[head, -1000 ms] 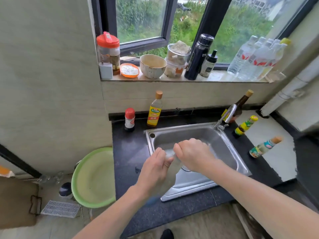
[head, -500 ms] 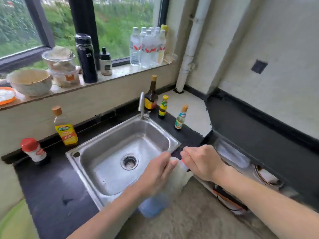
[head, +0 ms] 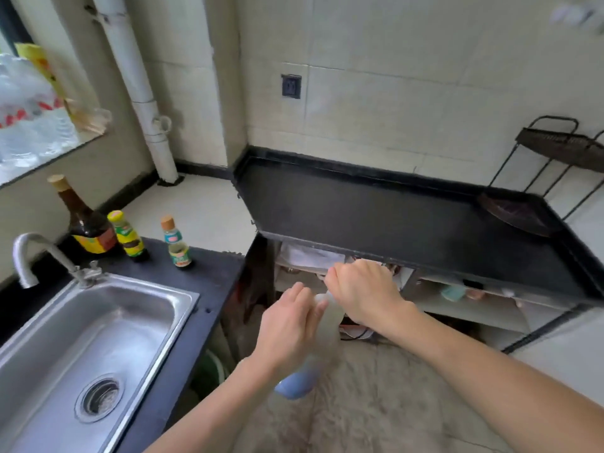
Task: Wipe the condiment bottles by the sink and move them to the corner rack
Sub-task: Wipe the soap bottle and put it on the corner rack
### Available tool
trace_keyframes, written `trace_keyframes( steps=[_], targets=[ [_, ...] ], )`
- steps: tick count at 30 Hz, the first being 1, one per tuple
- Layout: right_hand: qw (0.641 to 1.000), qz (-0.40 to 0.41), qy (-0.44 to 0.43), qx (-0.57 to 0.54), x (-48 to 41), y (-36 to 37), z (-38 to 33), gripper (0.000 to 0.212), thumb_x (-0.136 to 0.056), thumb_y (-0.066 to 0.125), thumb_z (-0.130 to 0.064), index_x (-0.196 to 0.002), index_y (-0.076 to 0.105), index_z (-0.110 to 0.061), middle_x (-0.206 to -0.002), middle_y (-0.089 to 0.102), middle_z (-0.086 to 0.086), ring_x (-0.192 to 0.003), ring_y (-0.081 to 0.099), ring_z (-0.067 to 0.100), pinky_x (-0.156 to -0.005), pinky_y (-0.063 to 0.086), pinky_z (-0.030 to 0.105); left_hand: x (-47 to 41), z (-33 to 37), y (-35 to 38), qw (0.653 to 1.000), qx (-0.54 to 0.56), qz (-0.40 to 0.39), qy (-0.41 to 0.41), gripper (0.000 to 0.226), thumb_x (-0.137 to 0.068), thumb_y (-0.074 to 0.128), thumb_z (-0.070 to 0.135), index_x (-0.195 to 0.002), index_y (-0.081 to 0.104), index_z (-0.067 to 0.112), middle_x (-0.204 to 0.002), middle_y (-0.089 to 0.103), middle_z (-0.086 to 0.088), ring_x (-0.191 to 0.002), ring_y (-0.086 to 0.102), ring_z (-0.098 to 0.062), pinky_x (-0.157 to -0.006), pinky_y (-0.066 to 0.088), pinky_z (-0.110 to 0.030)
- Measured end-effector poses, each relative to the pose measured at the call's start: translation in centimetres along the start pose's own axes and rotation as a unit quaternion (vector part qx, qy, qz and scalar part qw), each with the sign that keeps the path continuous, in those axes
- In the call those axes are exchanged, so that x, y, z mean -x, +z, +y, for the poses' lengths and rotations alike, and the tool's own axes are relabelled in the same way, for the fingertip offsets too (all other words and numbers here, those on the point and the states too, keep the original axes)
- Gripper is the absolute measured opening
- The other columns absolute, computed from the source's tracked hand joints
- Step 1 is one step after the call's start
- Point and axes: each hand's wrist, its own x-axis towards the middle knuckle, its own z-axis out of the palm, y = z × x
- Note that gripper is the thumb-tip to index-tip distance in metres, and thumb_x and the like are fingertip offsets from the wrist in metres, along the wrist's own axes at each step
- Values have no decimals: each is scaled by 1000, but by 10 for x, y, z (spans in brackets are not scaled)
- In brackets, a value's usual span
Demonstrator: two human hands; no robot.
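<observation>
Since one second ago the view has turned away from the sink [head: 98, 325] toward the side counter, and both hands have travelled with it: they now hang over the floor beyond the sink counter's edge, and the corner rack [head: 555, 148] has come into view at about 2 o'clock. I judge that the person now faces the destination, but three condiment bottles are not yet moved.

Nearest, at about 6 o'clock, the left hand [head: 287, 325] is wrapped around a pale plastic bottle [head: 327, 325] with a blue bottom end, held tilted, bottom toward the camera. The right hand [head: 362, 292] is closed over its top end; what the fingers pinch there is hidden, perhaps a cap, and no cloth is clearly visible. Both forearms reach forward from the bottom edge, and the right wrist is bent downward.

Farther, at 9 to 10 o'clock, behind the tap [head: 39, 256], stand the dark sauce bottle [head: 86, 223], the yellow-capped bottle [head: 127, 235] just beside it, and the small clear bottle [head: 176, 243] a little apart, all upright on the black counter. The rack is well apart from them, across the black side counter [head: 392, 217].
</observation>
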Motion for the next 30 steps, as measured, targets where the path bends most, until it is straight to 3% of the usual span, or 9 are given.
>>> trace_keyframes(
  steps=[5, 8, 11, 13, 15, 17, 22, 27, 30],
  targets=[
    [987, 21, 143, -67, 2, 21, 62, 37, -101, 34, -29, -96, 66, -10, -101, 68, 16, -97, 60, 38, -65, 32, 37, -46, 22, 54, 998, -3, -27, 54, 35, -96, 36, 43, -70, 37, 19, -72, 30, 12, -61, 38, -14, -52, 25, -24],
    [982, 88, 144, -88, 3, 38, 99, 47, -96, 31, -35, -78, 65, -7, -80, 69, 18, -76, 61, 41, -58, 27, 34, -74, 25, 79, 990, 44, -62, 115, 36, -95, 40, 44, -71, 36, 19, -73, 37, 9, -65, 38, -13, -54, 24, -23],
    [981, 125, 137, -63, 0, 44, 134, 37, -86, 36, -31, -55, 47, -15, -45, 56, 11, -39, 50, 38, -40, 28, 32, -106, 22, 87, 959, 190, -172, 124, 36, -87, 52, 57, -87, 48, 22, -87, 47, 9, -78, 46, -10, -67, 41, -25],
    [979, 133, 142, -62, -4, 41, 156, 34, -86, 39, -28, -54, 41, -16, -41, 50, 5, -34, 44, 35, -36, 28, 30, -130, 16, 97, 937, 223, -243, 115, 62, -73, 64, 67, -118, 47, 28, -110, 50, 14, -101, 50, -6, -85, 45, -26],
    [976, 154, 138, -68, -5, 34, 178, 34, -87, 41, -25, -55, 42, -14, -42, 48, 2, -34, 41, 30, -35, 26, 30, -151, 9, 117, 923, 197, -305, 124, 105, -60, 74, 69, -144, 27, 26, -135, 40, 16, -126, 41, -5, -104, 38, -26],
    [974, 173, 132, -56, -4, 28, 196, 34, -88, 42, -23, -56, 45, -13, -45, 47, 0, -37, 40, 25, -35, 27, 30, -165, 10, 140, 906, 206, -346, 128, 124, -55, 80, 65, -150, 11, 27, -145, 29, 21, -137, 29, -2, -113, 30, -25],
    [961, 184, 173, -116, 7, 30, 233, 32, -92, 40, -24, -70, 59, -9, -63, 54, -4, -55, 44, 13, -48, 33, 25, -187, 43, 186, 902, 288, -315, 63, 105, -52, 87, 50, -132, 19, 56, -129, 40, 37, -123, 43, 8, -102, 39, -17],
    [855, 198, 401, -264, 18, 48, 267, 35, -89, 49, -56, -99, 57, -23, -71, 60, -6, -65, 56, 9, -60, 44, 25, -199, 86, 232, 934, 269, -233, 32, 99, -55, 84, 52, -136, 32, 27, -123, 46, 20, -119, 49, -8, -96, 48, -32],
    [798, 200, 464, -327, 24, 68, 292, 23, -86, 62, -49, -94, 55, -28, -70, 60, -9, -71, 59, 10, -64, 48, 30, -220, 114, 267, 954, 235, -180, 45, 99, -56, 82, 54, -135, 33, 20, -120, 48, 9, -113, 50, -17, -93, 49, -39]
  ],
)
